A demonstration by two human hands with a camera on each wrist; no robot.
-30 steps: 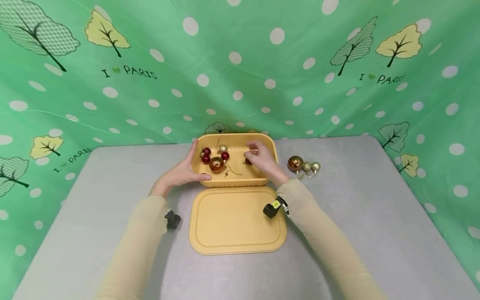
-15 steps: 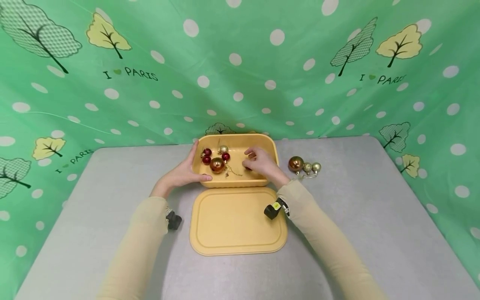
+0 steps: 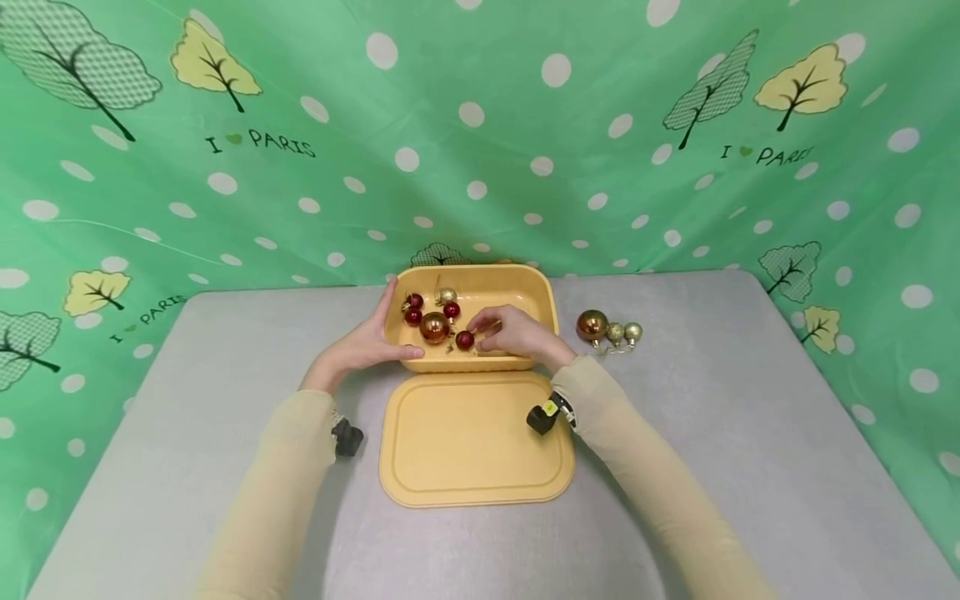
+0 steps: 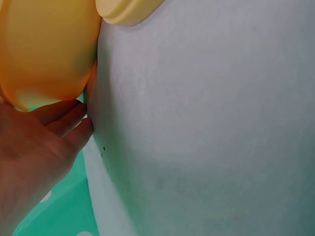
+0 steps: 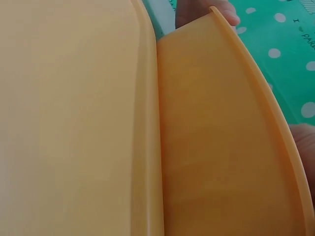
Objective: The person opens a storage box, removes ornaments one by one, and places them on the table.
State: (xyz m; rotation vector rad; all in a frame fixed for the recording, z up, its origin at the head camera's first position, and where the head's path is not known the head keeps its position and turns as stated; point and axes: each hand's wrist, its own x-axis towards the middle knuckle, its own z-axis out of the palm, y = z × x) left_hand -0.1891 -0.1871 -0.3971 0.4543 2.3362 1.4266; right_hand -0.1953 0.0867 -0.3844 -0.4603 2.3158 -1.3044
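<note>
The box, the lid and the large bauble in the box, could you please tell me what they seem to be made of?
Box: probably smooth plastic with a slight sheen; evenly coloured, rounded corners.
Lid: likely plastic too, fairly matte, with a moulded-looking groove.
Large bauble: shiny coppery coat with bright highlights; plastic or glass beneath, I cannot tell.

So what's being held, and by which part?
Left hand: yellow box, by its left end, thumb at front rim. Right hand: dark red ball at its fingertips; can't tell whether it's pinched.
</note>
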